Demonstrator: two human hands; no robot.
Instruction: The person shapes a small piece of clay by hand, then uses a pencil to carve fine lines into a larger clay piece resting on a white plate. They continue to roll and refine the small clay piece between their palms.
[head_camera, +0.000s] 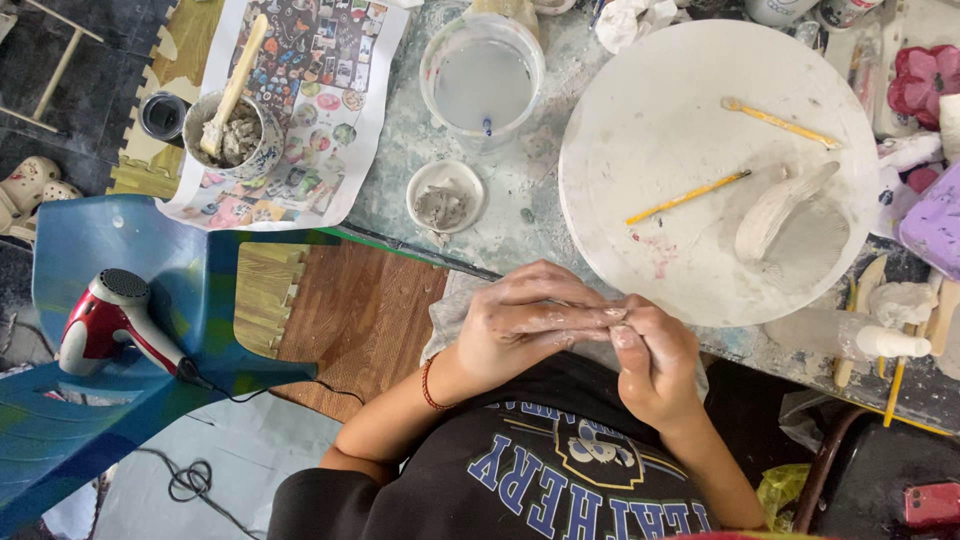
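Note:
My left hand and my right hand meet just above my lap, in front of the table edge. Both are smeared with grey clay. Their fingertips pinch together on a small pale bit of clay, mostly hidden by the fingers. A red cord bracelet circles my left wrist. Beyond the hands lies a round white board. On it rest a ribbed, leaf-shaped clay piece and two yellow-handled tools.
A clear tub of cloudy water and a small bowl of grey slip stand left of the board. A patterned cup with clay and a wooden stick sits on printed paper. A red hair dryer lies on a blue chair. A small white-capped bottle lies at right.

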